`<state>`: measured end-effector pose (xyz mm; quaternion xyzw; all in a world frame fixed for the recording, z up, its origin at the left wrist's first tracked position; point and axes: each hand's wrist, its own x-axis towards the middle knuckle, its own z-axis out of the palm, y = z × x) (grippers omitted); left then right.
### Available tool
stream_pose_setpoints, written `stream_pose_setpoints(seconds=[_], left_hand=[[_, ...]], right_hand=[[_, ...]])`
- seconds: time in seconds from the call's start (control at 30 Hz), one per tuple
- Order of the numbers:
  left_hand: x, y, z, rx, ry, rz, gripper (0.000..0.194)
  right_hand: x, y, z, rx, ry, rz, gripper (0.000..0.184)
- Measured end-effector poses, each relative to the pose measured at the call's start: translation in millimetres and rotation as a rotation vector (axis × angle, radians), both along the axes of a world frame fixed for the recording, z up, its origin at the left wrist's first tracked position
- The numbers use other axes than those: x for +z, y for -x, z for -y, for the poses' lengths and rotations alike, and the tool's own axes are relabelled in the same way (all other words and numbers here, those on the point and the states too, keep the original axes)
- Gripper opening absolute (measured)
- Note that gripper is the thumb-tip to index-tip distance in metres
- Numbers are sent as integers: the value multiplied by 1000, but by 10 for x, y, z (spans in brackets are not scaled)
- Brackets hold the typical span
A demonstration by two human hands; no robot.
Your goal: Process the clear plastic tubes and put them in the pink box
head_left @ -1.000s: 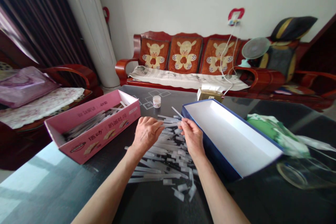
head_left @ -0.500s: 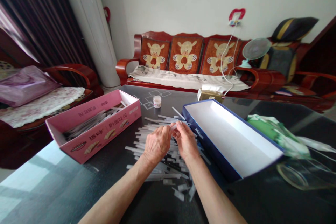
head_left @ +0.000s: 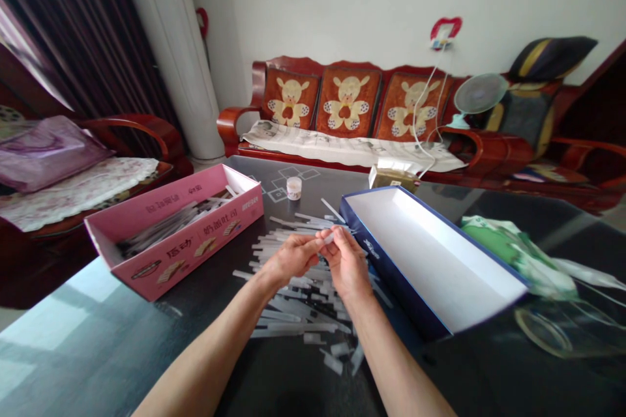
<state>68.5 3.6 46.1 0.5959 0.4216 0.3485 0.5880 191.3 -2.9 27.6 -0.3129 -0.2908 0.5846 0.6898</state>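
Observation:
My left hand (head_left: 292, 256) and my right hand (head_left: 345, 260) meet above a heap of thin white plastic strips (head_left: 293, 303) on the dark glass table (head_left: 73, 352). Both hands pinch one small white strip (head_left: 327, 237) between their fingertips. A pink cardboard box (head_left: 176, 234) holding several more strips lies to the left. To the right lies an open blue box (head_left: 440, 260) with a white inside and nothing in it.
A small white jar (head_left: 294, 188) and a tan tissue box (head_left: 391, 176) stand at the table's far side. A green and white bag (head_left: 518, 254) lies at the right. A red wooden sofa (head_left: 342, 117), a fan (head_left: 476, 94) and an armchair (head_left: 73, 176) stand beyond.
My hands came together from the far part of the heap toward me. They now pinch one strip between them, and my left hand has turned more onto its side.

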Motion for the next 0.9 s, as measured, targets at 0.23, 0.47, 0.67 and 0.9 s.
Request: stream_pose_setpoints(seconds=[0.23, 0.47, 0.67, 0.9], left_hand=[[-99, -99, 74, 211, -454, -306, 31], [-257, -204, 168, 375, -646, -624, 31], [-212, -59, 85, 362, -549, -462, 39], [-195, -49, 104, 458, -816, -431, 33]], right_hand=[[-9, 61, -30, -58, 83, 2, 30], [-37, 43, -40, -125, 128, 39, 26], [92, -310, -123, -279, 43, -52, 32], [-51, -8, -15, 34, -5, 285, 34]])
